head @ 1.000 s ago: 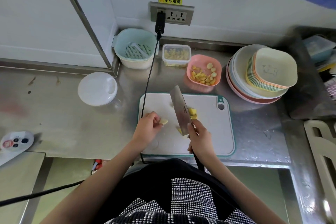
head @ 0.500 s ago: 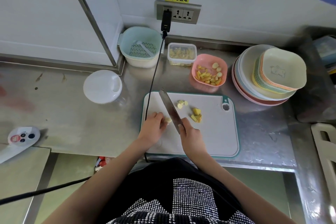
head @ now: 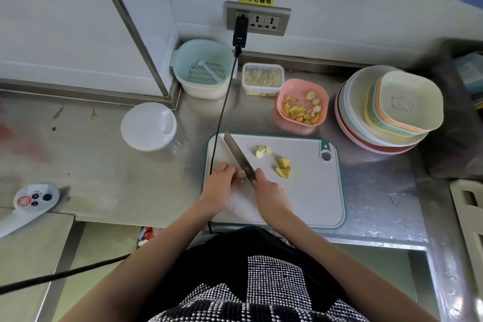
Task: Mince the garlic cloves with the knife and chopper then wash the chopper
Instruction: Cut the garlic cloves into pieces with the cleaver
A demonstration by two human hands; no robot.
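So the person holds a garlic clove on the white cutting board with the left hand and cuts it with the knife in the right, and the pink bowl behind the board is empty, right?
Not quite. The left hand does hold a garlic clove on the cutting board, and the right hand grips the knife. But the head view shows the pink bowl holds garlic cloves and yellowish cut pieces.
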